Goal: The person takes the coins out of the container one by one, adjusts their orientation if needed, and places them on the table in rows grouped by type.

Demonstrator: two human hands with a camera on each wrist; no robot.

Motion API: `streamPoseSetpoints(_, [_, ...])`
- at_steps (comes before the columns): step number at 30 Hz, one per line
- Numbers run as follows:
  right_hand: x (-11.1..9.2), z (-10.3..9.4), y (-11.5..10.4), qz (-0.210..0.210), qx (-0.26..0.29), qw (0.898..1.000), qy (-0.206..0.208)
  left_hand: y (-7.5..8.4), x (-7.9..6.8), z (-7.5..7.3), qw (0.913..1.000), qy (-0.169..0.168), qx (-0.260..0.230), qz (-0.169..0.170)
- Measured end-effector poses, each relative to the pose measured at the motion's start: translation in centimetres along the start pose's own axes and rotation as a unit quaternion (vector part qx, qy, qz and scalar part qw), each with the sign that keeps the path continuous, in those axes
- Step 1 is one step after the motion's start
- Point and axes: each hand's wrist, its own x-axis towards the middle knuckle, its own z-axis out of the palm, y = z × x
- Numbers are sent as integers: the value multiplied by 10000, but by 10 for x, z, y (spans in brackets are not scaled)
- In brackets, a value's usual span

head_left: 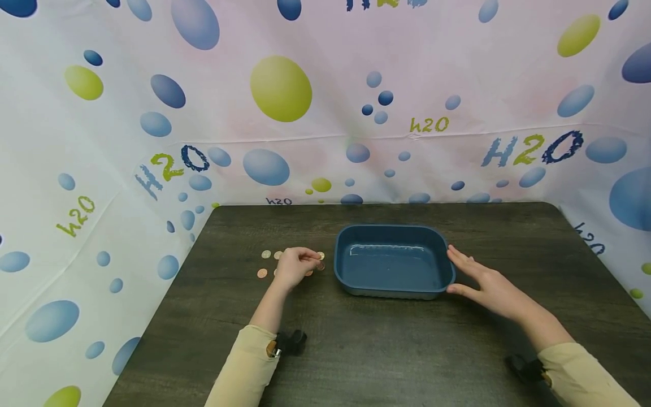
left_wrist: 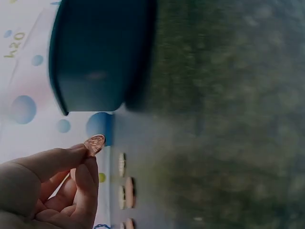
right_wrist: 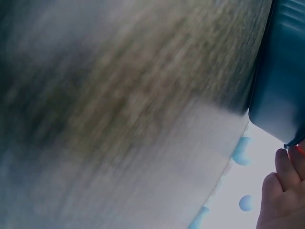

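My left hand (head_left: 294, 268) pinches a copper-coloured coin (left_wrist: 95, 144) between thumb and index fingertip, just left of a blue plastic tub (head_left: 389, 272). Two rough rows of coins lie on the table beneath and beside that hand. They include a silver-looking coin (head_left: 266, 254), a copper coin (head_left: 261, 273) and a gold-toned coin (head_left: 321, 255); the hand covers part of the group. At the tub's right side is my right hand (head_left: 490, 288), its fingers extended and touching the rim. The right wrist view catches only some of its fingers (right_wrist: 285, 169) by the tub's edge.
The dark wood-grain table (head_left: 366, 350) stretches around the tub and meets a white curtain (head_left: 325, 124) with blue and green dots at the back and sides. A dark wrist camera (head_left: 291, 342) is strapped to the left forearm, another (head_left: 524, 368) to the right.
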Motion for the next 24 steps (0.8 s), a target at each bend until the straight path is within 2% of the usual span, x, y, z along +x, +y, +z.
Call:
streamPoseSetpoints(4, [-1, 1, 0, -28, -5, 10000, 16, -8, 1, 5, 9988, 27, 472, 141])
streamPoseSetpoints(9, [-1, 1, 1, -46, -20, 10000, 33, -11, 2, 10, 9967, 44, 737, 352])
streamPoseSetpoints(15, [0, 1, 1, -55, -14, 10000, 29, -9, 3, 15, 9874, 172, 1373, 767])
streamPoseSetpoints(24, [0, 2, 2, -43, -22, 10000, 23, -4, 5, 18, 9852, 130, 1633, 513])
